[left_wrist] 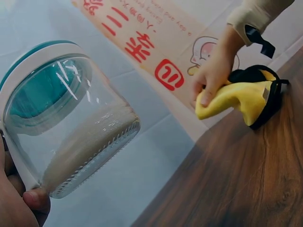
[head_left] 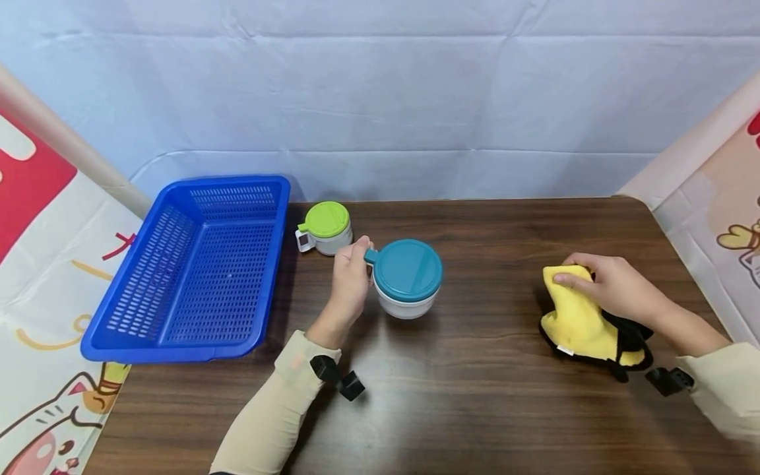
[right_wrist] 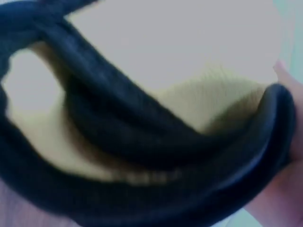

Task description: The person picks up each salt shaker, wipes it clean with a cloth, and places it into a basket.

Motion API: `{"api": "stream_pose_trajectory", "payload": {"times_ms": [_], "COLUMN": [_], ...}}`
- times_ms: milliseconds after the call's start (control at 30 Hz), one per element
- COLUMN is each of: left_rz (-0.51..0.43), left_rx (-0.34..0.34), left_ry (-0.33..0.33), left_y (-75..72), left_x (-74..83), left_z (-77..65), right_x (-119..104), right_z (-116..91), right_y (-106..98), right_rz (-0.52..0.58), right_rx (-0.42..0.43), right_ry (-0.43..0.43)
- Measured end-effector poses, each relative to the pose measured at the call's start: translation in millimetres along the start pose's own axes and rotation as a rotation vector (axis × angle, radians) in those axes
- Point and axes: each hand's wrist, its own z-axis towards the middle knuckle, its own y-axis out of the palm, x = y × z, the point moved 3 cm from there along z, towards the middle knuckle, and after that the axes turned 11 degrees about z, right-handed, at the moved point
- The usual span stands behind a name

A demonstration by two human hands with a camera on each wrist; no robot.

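Note:
My left hand (head_left: 349, 280) grips the handle of a clear seasoning jar (head_left: 406, 309) with a round teal lid (head_left: 410, 269). Pale grainy contents line the bottom of this jar (left_wrist: 90, 137) in the left wrist view. Over at the right, my right hand (head_left: 620, 290) pinches the upper end of a yellow fuzzy cloth (head_left: 578, 323) edged in black, its lower part at the tabletop. The thumb lies on the near face of the cloth; the other fingers are mostly behind it. Up close in the right wrist view, the cloth's black edging (right_wrist: 142, 198) is blurred.
A blue perforated plastic basket (head_left: 270, 284) stands on the left of the dark wooden table (head_left: 475, 409). Just right of it, toward the back, sits a second jar with a lime-green lid (head_left: 328, 220). A pale cloth backdrop (head_left: 380, 99) rises behind the table.

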Motion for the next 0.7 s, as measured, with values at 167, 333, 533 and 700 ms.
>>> {"api": "stream_pose_trajectory", "payload": {"times_ms": [167, 333, 533, 700], "left_rz": [-0.001, -0.016, -0.014, -0.002], "left_rx": [0.013, 0.033, 0.08, 0.106], "left_ry": [0.005, -0.007, -0.008, 0.018], "left_y": [-3.7, -7.7, -15.2, -23.3], "left_x": [3.6, 6.5, 9.4, 12.4], "left_z": [-1.1, -2.3, -2.6, -3.1], "right_x": [4.9, 11.7, 21.0, 24.5], "right_z": [-4.2, -9.4, -12.1, -12.2], "right_y": [7.6, 17.9, 29.0, 35.6], "right_rz": [-0.209, -0.351, -0.411, -0.438], "right_rx": [0.083, 0.161, 0.197, 0.2], "right_ry": [-0.113, -0.218, -0.279, -0.324]}}
